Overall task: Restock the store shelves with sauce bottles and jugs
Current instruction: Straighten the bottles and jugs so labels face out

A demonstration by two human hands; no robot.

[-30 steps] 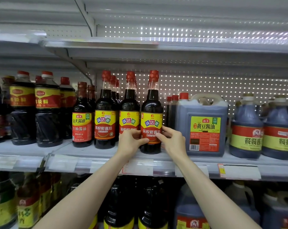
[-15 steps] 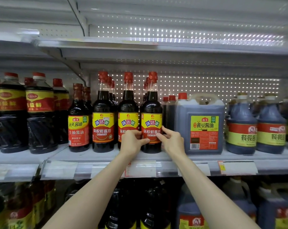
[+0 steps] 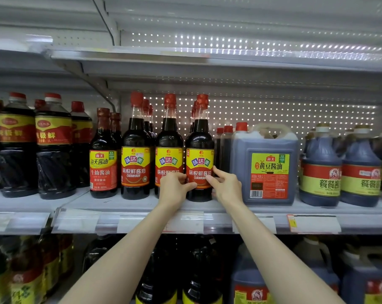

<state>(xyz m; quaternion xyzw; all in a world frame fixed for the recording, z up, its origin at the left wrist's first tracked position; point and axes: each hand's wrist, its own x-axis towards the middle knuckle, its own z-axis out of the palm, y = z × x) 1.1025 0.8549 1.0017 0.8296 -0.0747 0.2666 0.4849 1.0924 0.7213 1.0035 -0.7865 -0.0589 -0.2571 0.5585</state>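
Observation:
A dark soy sauce bottle (image 3: pixel 199 148) with a red cap and a yellow-red label stands upright on the middle shelf (image 3: pixel 141 204). My left hand (image 3: pixel 174 186) grips its lower left side, thumb across the label. On the bottle's right side, my right hand (image 3: pixel 226 184) holds it with curled fingers. Two matching bottles (image 3: pixel 135 150) stand in a row to its left. A square soy sauce jug (image 3: pixel 265 165) with a handle stands just right of my right hand.
Large dark bottles (image 3: pixel 54 148) fill the shelf's left end, and a smaller red-label bottle (image 3: pixel 103 159) stands beside them. Round blue-grey jugs (image 3: pixel 321 167) stand at the right. The shelf above (image 3: pixel 207 60) hangs low over the caps. More bottles and jugs fill the lower shelf.
Both hands stay on the same bottle, which has stayed in its place on the shelf. The view has drifted slightly to the right.

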